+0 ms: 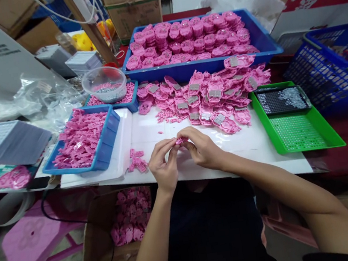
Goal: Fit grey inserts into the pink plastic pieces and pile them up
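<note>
The left hand (pixel 163 165) and right hand (pixel 203 148) meet at the centre of the frame, fingertips of both pinching a small pink part (pixel 180 141). Loose pink pieces (pixel 138 162) lie on the white work surface (pixel 232 157), just left of the left hand. A blue tray (pixel 111 141) of pink parts occupies centre left; a green tray (pixel 330 133), centre right. Beyond the hands, pink shells (pixel 215 89) form a pile. A large blue bin (pixel 166 73) holding stacked pink housings (pixel 186 31) stands at upper centre.
</note>
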`<state>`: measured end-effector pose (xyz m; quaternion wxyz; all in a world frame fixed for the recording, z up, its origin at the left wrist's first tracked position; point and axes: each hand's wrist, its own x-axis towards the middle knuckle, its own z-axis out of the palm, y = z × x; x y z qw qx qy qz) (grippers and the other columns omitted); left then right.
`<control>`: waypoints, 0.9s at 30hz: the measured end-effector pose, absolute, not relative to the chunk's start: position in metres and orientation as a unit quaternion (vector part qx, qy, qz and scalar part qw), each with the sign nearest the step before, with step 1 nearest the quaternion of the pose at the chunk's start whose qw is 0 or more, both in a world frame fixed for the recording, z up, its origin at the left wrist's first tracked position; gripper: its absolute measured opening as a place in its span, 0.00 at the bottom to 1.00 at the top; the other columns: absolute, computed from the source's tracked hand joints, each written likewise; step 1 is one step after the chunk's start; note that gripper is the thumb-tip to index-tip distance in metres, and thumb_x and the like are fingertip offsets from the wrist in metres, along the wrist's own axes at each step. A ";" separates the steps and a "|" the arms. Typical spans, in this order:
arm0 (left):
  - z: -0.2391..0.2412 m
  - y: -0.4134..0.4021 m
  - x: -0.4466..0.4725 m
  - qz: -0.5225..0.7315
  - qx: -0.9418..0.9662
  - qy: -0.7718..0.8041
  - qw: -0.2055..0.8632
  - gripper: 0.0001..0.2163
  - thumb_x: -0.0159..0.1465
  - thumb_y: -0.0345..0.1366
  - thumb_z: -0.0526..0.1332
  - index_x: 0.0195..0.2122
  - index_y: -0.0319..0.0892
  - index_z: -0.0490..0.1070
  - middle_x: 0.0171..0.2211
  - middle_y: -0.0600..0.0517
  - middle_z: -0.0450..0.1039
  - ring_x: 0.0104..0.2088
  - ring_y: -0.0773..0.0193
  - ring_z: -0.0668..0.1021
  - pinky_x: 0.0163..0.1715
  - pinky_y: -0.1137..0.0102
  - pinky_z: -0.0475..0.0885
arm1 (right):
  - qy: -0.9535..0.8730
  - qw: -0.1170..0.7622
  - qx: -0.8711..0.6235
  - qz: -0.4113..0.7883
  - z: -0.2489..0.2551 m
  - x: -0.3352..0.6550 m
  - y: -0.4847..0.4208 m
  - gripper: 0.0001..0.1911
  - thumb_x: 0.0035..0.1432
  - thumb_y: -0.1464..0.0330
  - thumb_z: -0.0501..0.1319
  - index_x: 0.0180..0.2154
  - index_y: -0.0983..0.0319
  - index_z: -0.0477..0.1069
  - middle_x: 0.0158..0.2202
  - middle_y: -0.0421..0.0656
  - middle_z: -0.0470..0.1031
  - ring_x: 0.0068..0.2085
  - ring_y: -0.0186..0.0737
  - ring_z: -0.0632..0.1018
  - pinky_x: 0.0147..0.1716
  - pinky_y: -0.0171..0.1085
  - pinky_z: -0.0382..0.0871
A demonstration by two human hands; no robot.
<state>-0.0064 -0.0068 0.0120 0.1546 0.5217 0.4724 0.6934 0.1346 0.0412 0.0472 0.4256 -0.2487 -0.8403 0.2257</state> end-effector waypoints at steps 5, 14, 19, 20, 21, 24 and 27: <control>0.013 -0.010 -0.004 0.684 0.528 0.486 0.128 0.07 0.64 0.33 0.67 0.42 0.48 0.82 0.37 0.51 0.80 0.40 0.60 0.81 0.43 0.62 0.78 | -0.815 0.438 -0.284 0.252 0.047 0.133 0.034 0.07 0.67 0.75 0.53 0.42 0.59 0.66 0.37 0.45 0.71 0.38 0.41 0.73 0.39 0.41 0.72; 0.009 -0.003 -0.008 0.714 0.476 0.463 0.224 0.04 0.63 0.34 0.69 0.40 0.47 0.81 0.37 0.52 0.78 0.40 0.65 0.80 0.42 0.68 0.76 | -0.823 0.393 -0.267 0.311 0.058 0.148 0.047 0.09 0.69 0.67 0.59 0.49 0.62 0.72 0.44 0.48 0.80 0.44 0.42 0.80 0.45 0.41 0.75; 0.010 -0.004 -0.008 0.716 0.446 0.464 0.269 0.05 0.63 0.38 0.68 0.39 0.44 0.81 0.39 0.50 0.78 0.43 0.63 0.80 0.46 0.67 0.76 | -0.826 0.388 -0.272 0.307 0.062 0.158 0.052 0.11 0.69 0.67 0.58 0.48 0.62 0.76 0.45 0.47 0.82 0.45 0.41 0.82 0.48 0.41 0.76; 0.010 -0.004 -0.008 0.712 0.443 0.468 0.279 0.06 0.63 0.39 0.68 0.39 0.44 0.81 0.40 0.49 0.79 0.44 0.62 0.80 0.47 0.66 0.76 | -0.829 0.389 -0.267 0.300 0.063 0.159 0.052 0.10 0.69 0.67 0.59 0.47 0.62 0.76 0.44 0.46 0.82 0.44 0.41 0.82 0.47 0.41 0.76; 0.011 -0.004 -0.008 0.706 0.440 0.473 0.289 0.08 0.63 0.40 0.68 0.40 0.43 0.81 0.41 0.49 0.79 0.44 0.61 0.80 0.48 0.65 0.76 | -0.833 0.390 -0.261 0.294 0.063 0.159 0.052 0.10 0.69 0.67 0.59 0.47 0.61 0.77 0.43 0.46 0.83 0.44 0.40 0.82 0.47 0.41 0.76; 0.010 -0.004 -0.008 0.690 0.433 0.478 0.328 0.11 0.64 0.43 0.67 0.42 0.43 0.81 0.43 0.47 0.80 0.47 0.60 0.80 0.51 0.64 0.75 | -0.845 0.378 -0.248 0.286 0.067 0.160 0.051 0.10 0.68 0.66 0.59 0.46 0.61 0.77 0.42 0.45 0.83 0.41 0.39 0.82 0.44 0.39 0.77; 0.008 -0.002 -0.009 0.670 0.428 0.462 0.394 0.12 0.63 0.44 0.68 0.40 0.41 0.81 0.41 0.47 0.81 0.44 0.61 0.81 0.49 0.66 0.76 | -0.844 0.371 -0.259 0.287 0.070 0.160 0.052 0.10 0.68 0.65 0.60 0.42 0.62 0.78 0.38 0.44 0.83 0.36 0.37 0.81 0.41 0.37 0.76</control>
